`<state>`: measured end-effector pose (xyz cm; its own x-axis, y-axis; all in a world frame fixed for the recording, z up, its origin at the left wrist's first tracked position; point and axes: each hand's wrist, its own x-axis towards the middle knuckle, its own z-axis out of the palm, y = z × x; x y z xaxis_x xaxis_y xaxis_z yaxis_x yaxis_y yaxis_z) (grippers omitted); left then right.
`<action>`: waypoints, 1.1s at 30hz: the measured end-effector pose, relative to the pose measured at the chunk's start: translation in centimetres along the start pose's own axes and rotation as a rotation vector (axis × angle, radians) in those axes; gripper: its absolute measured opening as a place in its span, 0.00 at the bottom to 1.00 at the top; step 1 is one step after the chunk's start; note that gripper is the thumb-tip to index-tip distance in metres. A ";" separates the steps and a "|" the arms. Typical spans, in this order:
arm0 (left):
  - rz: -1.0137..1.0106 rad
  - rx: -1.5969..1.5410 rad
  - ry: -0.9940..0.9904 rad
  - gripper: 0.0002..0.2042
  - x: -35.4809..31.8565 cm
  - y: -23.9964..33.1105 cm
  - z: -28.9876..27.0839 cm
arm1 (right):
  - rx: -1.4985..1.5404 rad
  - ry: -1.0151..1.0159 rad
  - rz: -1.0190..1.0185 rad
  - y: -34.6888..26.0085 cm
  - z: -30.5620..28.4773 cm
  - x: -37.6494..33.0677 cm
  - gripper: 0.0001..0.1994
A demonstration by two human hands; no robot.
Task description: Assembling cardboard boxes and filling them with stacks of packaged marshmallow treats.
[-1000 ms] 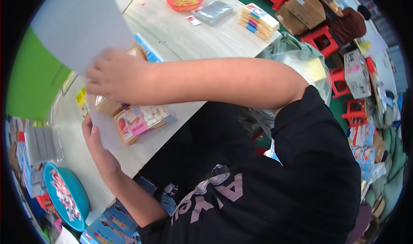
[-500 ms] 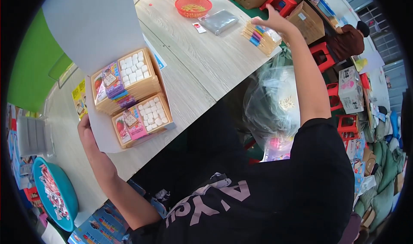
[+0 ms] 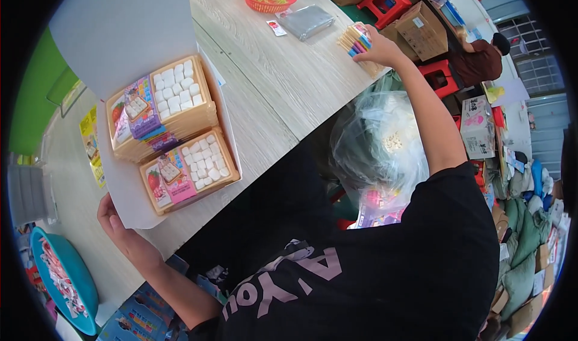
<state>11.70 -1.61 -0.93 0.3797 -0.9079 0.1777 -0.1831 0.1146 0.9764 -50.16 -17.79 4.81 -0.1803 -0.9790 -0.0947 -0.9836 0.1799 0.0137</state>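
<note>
A white lidded box (image 3: 135, 214) stands with its lid up on the table at left. Two stacks of tan trays fill it; the far top tray (image 3: 180, 91) has a purple sleeve, the near one (image 3: 208, 163) a pink sleeve, and both show white marshmallow-like pieces. My left hand (image 3: 129, 238) is at the box's near left corner, fingers loosely extended along its outer side. At the table's right edge my right hand (image 3: 382, 49) grips a stack of similar trays (image 3: 355, 42) with coloured bands, thumb on the near side. The hand hides part of that stack.
A red basket (image 3: 269, 7) of thin yellowish pieces and a clear plastic pile (image 3: 306, 22) lie at the far side. A teal basin (image 3: 87, 281) of small packets stands at left. Beside my lap hangs a clear bag (image 3: 385, 121); another person (image 3: 478, 64) sits far right.
My right hand has come down from above the tray stack and closed around it. The left hand has slid nearer along the box's corner. The whole view has shifted slightly.
</note>
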 end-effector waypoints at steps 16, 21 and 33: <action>-0.025 0.042 -0.065 0.21 -1.4 -4.1 -1.8 | 0.064 -0.039 -0.143 -3.3 -1.1 -3.8 0.57; -0.003 0.036 -0.052 0.21 -1.5 -3.9 -1.5 | 0.053 -0.079 -0.113 -5.9 -1.1 -8.2 0.54; -0.041 -0.037 0.021 0.17 -1.9 -2.5 -1.7 | 0.154 0.223 -0.132 -7.5 1.9 -14.0 0.58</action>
<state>12.92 0.54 -3.46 0.4051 -0.9036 0.1395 -0.1332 0.0926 0.9868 -40.24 -5.21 4.12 -0.0641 -0.9887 0.1354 -0.9896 0.0454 -0.1367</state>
